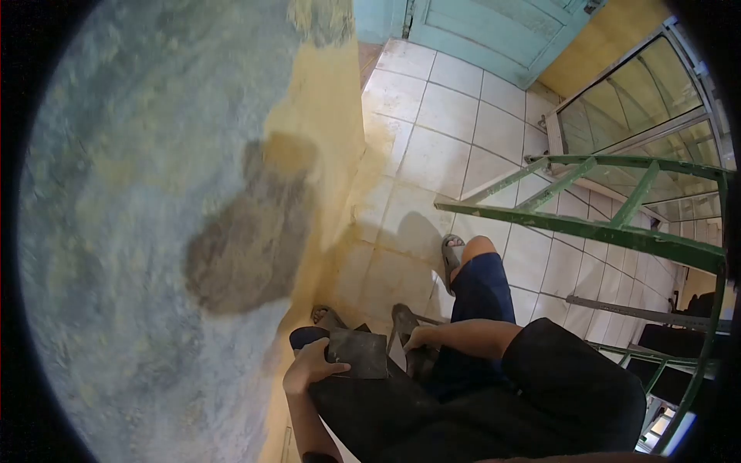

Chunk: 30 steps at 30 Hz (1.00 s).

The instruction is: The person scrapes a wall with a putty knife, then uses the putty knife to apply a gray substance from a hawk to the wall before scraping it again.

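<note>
My left hand (312, 364) grips a dark grey square sheet (361, 355) that looks like sandpaper. Its thumb and fingers press on the sheet's near left part, close to the wall. My right hand (417, 339) is closed, a little to the right of the sheet, over a dark thing (421, 361) whose kind I cannot make out. Its fingers are partly hidden. On my left rises a wall (154, 193) with patchy blue-grey and yellow paint, and a shadow falls across it. Neither hand touches the painted surface as far as I can see.
A green metal ladder (579, 225) leans across the right side. Behind it are glazed window frames (633, 100). A light blue door (494, 35) stands at the back. White floor tiles (440, 158) carry yellowish stains near the wall. My sandalled foot (453, 251) is on the tiles.
</note>
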{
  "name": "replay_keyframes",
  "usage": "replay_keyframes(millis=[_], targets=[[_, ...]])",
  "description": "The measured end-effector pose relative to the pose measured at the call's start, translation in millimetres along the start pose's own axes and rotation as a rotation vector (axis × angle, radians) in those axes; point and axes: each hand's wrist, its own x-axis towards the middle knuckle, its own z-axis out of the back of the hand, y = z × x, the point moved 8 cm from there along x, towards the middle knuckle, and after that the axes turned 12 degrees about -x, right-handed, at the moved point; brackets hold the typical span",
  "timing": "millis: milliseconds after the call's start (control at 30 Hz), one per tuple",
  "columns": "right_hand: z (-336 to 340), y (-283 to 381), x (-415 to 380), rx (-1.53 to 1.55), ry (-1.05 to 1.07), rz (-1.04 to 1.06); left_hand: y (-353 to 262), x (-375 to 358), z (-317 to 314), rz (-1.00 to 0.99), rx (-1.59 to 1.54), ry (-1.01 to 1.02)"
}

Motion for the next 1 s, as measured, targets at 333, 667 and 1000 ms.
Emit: replay_keyframes(millis=[333,667,1000], targets=[[94.3,12.6,78.7,-0.309,-0.202,0.136,-47.1,-9.7,24.4,-0.209,-0.041,-0.272],[153.9,80.4,-5.9,-1.184,-0.595,0.460,-10.8,-36.7,23.5,-0.287,-0.369,-0.379],[214.1,25.6,-183.9,0.322,-1.250,0.629,-64.0,-34.5,19.8,-0.318,-0.597,-0.122]])
